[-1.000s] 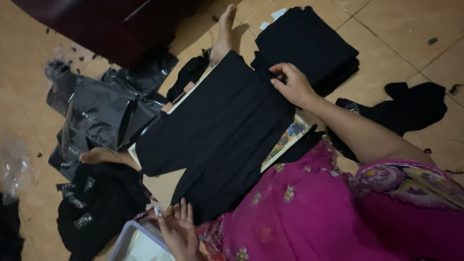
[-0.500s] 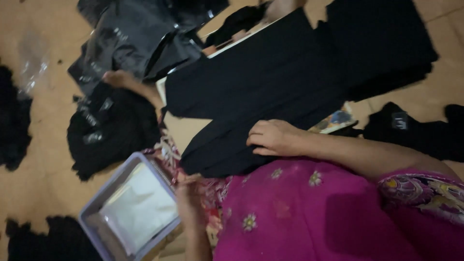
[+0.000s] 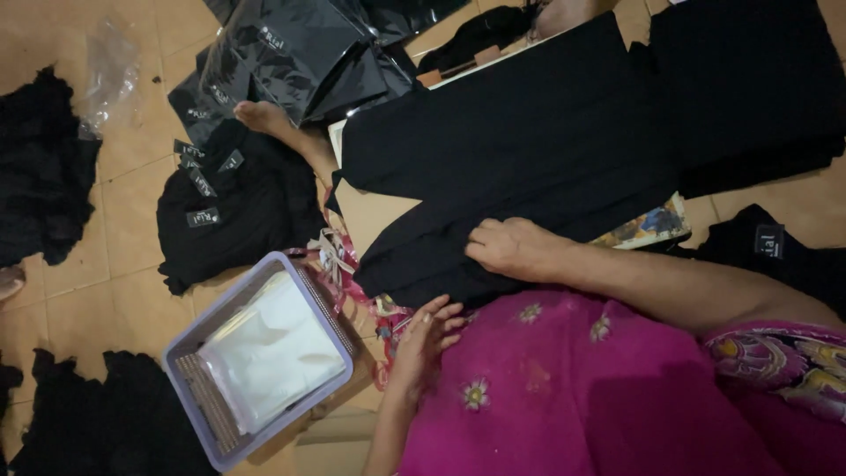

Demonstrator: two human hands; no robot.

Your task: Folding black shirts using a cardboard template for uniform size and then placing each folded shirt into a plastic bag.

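Two bare hands work over a black garment (image 3: 529, 141) spread flat across the lap of a person seated on a tan tiled floor (image 3: 123, 291), seen from above. The right hand (image 3: 511, 249) lies palm down on the garment's near edge, fingers curled loosely and pressing the cloth; whether they pinch a fold cannot be told from this angle. The left hand (image 3: 427, 335) rests with fingers spread open just below that edge, on the person's magenta flowered clothing (image 3: 599, 397), gripping nothing. Under the garment lies a flat board (image 3: 370, 216) with a colourful printed corner showing at the right. Just left of the left hand sits a lavender plastic basket (image 3: 189, 357) holding what looks like a stack of clear plastic bags (image 3: 273, 348). Beyond the basket, a pile of black cloth with small labels (image 3: 229, 220) lies on the floor, and glossy black packets (image 3: 291, 53) lie farther off near a bare foot (image 3: 264, 116). A stack of folded black cloth (image 3: 749, 79) sits at the upper right, touching the spread garment. More dark cloth heaps lie at the far left (image 3: 40, 167) and lower left (image 3: 97, 423).
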